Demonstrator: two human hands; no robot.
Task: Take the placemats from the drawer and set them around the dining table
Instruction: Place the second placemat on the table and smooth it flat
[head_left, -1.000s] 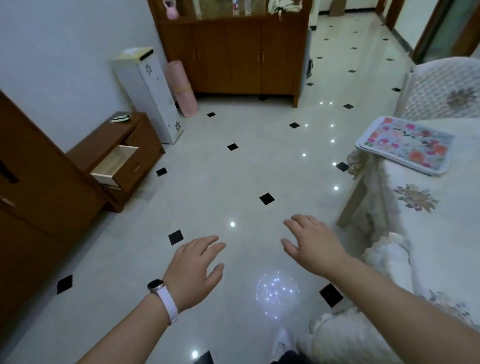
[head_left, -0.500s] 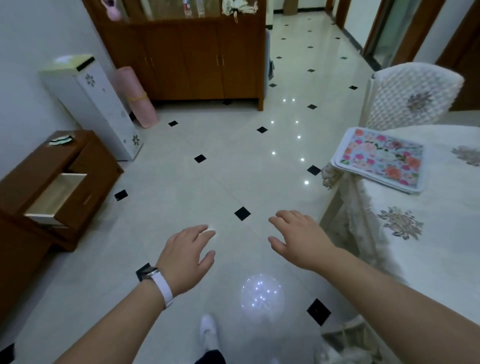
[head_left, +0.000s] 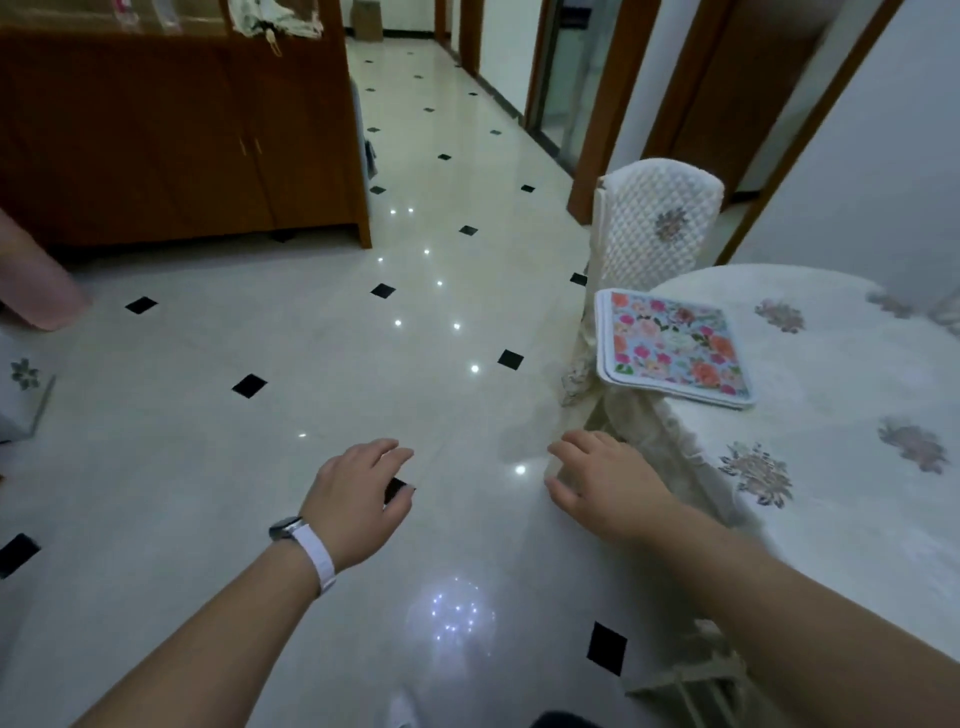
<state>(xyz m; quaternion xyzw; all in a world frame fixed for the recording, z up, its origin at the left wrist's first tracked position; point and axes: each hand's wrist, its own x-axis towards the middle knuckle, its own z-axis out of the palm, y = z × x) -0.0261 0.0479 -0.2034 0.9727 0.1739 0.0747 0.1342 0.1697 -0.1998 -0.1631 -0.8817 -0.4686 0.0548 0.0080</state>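
A stack of floral placemats (head_left: 675, 348) lies at the near left edge of the dining table (head_left: 831, 467), which wears a white flowered cloth. My left hand (head_left: 358, 499), with a white watch on the wrist, hovers over the floor, fingers apart and empty. My right hand (head_left: 602, 483) hangs beside the table's draped edge, below the placemats, also empty with fingers spread. The drawer is out of view.
A chair with a quilted white cover (head_left: 654, 223) stands behind the table. A wooden cabinet (head_left: 182, 140) fills the far left, a pink roll (head_left: 36, 286) beside it. The tiled floor (head_left: 311, 338) stretches to a hallway.
My view has swung right: the drawer unit has left the frame and the table and placemats have come nearer. Both hands stay open and empty.
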